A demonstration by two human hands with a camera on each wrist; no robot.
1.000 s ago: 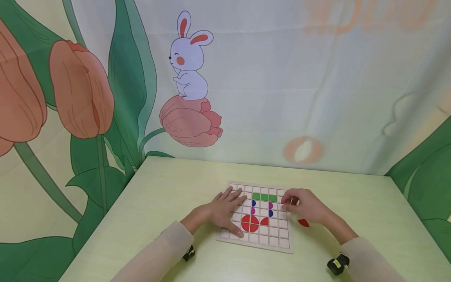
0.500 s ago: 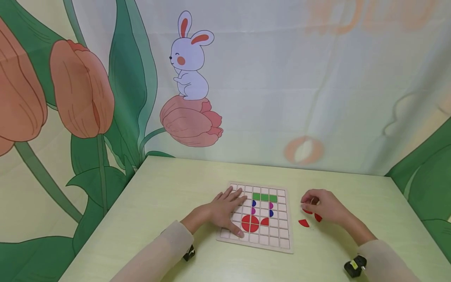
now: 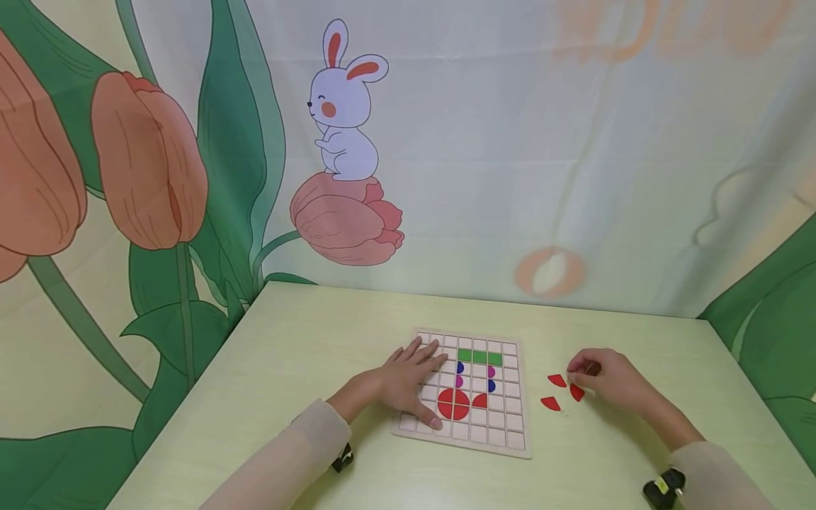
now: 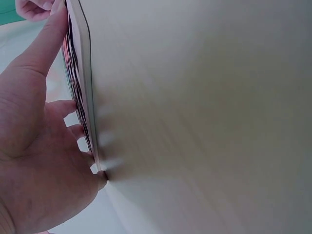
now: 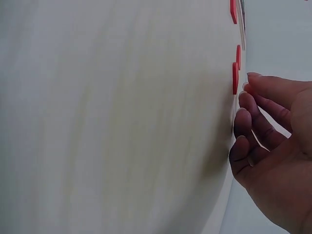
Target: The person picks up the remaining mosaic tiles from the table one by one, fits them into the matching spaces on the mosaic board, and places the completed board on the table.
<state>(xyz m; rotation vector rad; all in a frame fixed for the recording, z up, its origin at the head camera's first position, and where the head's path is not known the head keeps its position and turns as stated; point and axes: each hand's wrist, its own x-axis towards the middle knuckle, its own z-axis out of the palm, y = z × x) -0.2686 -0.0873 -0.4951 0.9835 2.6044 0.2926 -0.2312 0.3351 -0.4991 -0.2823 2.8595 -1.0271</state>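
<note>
- Grid board [image 3: 476, 431] lies flat on the desk [image 3: 306, 340] in front of the person, its near edge toward them, with the left hand over its left side and the right hand off to its right.
- Left hand [image 3: 408, 388]: palm down, fingers straight and spread, resting on the board without gripping a piece; the thumb reaches toward the near edge.
- On the board, just right of that thumb, sits a red circle [image 3: 453, 404] made of four quarters, with a lone red quarter [image 3: 481, 401] beside it.
- Right of the board, on the bare desk, are three loose pieces, apart from one another: a near red piece [image 3: 550, 404], a right red piece [image 3: 576, 393] and a far red piece [image 3: 557, 380].
- Right hand [image 3: 605, 375]: fingers bent, thumb and forefinger tips close together, just beside the right red piece; I cannot tell whether they touch it or have anything between them.
- Farther up the board, blue half circles [image 3: 491, 386] and magenta half circles [image 3: 491, 372] stand in two columns.
- Beyond them runs a row of three green rectangles [image 3: 481, 357].
- Behind the desk hangs a backdrop [image 3: 459, 177] printed with a rabbit [image 3: 347, 152] and tulips [image 3: 149, 163].
</note>
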